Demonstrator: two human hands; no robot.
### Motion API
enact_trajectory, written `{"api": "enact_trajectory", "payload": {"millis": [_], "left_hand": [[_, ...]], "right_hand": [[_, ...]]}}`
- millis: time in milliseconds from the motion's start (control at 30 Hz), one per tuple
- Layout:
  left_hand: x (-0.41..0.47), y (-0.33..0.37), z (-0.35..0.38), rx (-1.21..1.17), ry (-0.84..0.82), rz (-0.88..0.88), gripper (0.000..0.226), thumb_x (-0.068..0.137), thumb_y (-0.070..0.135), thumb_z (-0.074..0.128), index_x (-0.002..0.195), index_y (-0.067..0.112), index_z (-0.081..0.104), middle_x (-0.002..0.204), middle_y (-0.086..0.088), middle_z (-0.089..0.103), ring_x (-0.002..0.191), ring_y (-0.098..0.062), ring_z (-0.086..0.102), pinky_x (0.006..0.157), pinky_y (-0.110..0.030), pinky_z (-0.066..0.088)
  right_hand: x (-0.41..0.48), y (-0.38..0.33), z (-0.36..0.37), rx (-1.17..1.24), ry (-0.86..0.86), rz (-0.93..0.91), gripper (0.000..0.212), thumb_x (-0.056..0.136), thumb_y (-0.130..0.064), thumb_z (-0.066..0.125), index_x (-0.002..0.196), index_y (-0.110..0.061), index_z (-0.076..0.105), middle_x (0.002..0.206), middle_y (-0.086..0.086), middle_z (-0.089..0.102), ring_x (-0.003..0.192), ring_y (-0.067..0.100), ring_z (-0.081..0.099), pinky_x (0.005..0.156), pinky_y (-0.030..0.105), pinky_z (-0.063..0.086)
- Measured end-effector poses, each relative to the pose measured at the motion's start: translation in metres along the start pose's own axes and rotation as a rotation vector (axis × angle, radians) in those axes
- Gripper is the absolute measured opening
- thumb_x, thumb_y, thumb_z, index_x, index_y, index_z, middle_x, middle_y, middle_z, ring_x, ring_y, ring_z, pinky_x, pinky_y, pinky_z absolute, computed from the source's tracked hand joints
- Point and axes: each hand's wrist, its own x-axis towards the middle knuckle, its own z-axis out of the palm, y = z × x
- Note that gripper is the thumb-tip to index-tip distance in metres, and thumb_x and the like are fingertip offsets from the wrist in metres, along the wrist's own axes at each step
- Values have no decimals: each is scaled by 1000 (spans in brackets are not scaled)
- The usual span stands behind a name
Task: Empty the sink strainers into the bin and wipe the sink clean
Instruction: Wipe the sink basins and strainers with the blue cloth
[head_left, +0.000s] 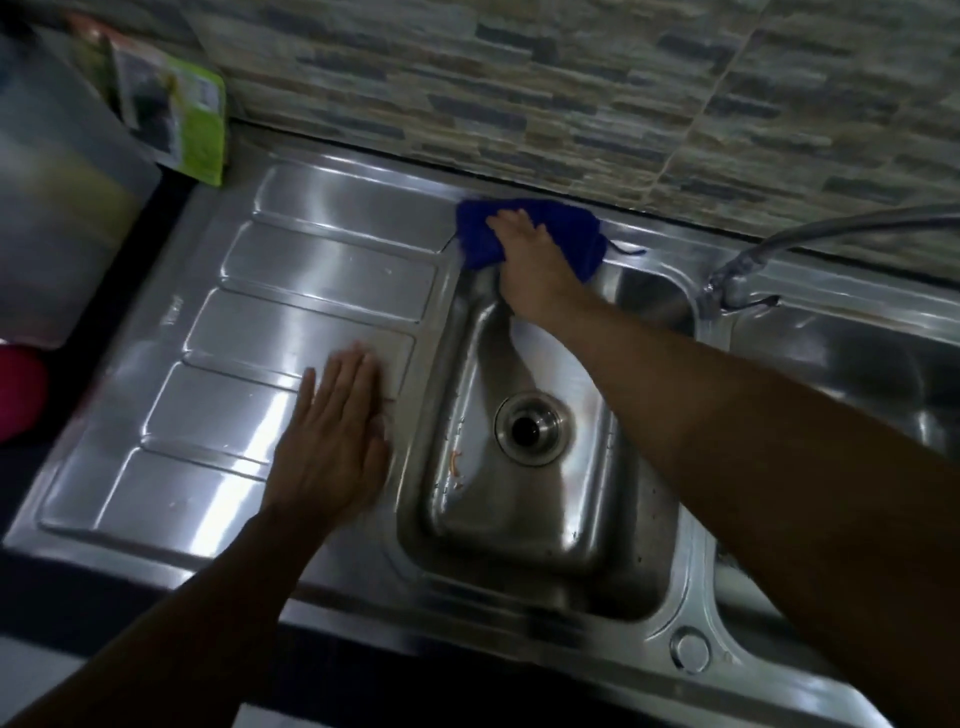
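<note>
A stainless-steel sink unit (691, 618) was set against a wall of stone-patterned tile (571, 88), with a ribbed draining board (218, 332) on one side and a second basin (852, 364) partly seen at the far right. In the single head-worn view, the right hand (524, 254) was pressed flat, fingers spread, on a blue cloth (571, 228) laid over the back rim of the near basin (467, 519), just below the tile. The cloth was held down under the palm rather than gripped in a fist. The left hand (332, 441) was laid open and flat on the draining board beside the basin, with nothing in it.

The drain (535, 426) of the near basin was seen as an open dark hole, and no strainer could be made out in it; the strainer was judged to have been lifted out, though neither it nor any bin was in view. Orange flecks of food (456, 465) were left on the basin floor near the drain, and dark specks along the front rim. The wiping was therefore judged to be under way at the rim, with the basin floor and the second basin not yet shown clean. A tap (769, 249) was reached in from the right, and a green packet (197, 124) was stood at the back left corner
</note>
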Motion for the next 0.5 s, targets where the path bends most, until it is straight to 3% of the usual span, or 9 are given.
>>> {"api": "enact_trajectory", "payload": {"millis": [133,267,433,500], "left_hand": [[-35,-19,10,73,89,-108,60,104,33,27,156,4,26,166,-15,18,156,-27,13,126,-51,14],[-37,-27,16,11,114,-84,57,106,32,24,157,8,25,167,-11,19,156,-24,12,128,-45,11],[-37,-33,16,-57,102,-75,55,107,31,20,157,10,26,167,-9,20,156,-20,13,128,-41,9],[-38,-33,14,-72,96,-76,55,107,31,20,157,9,27,167,-10,20,156,-20,12,128,-39,8]], "right_hand": [[0,-36,19,65,-75,-75,72,91,11,45,155,-16,26,165,5,15,153,23,8,125,38,1],[-80,-68,49,169,-38,-171,71,89,9,53,153,-10,31,164,7,20,153,24,10,126,36,4],[-190,-93,84,229,9,-310,68,79,11,58,145,2,43,155,16,37,147,34,27,120,51,26],[-194,-91,87,276,9,-300,67,78,14,59,143,2,46,153,17,39,146,33,30,120,48,30]]}}
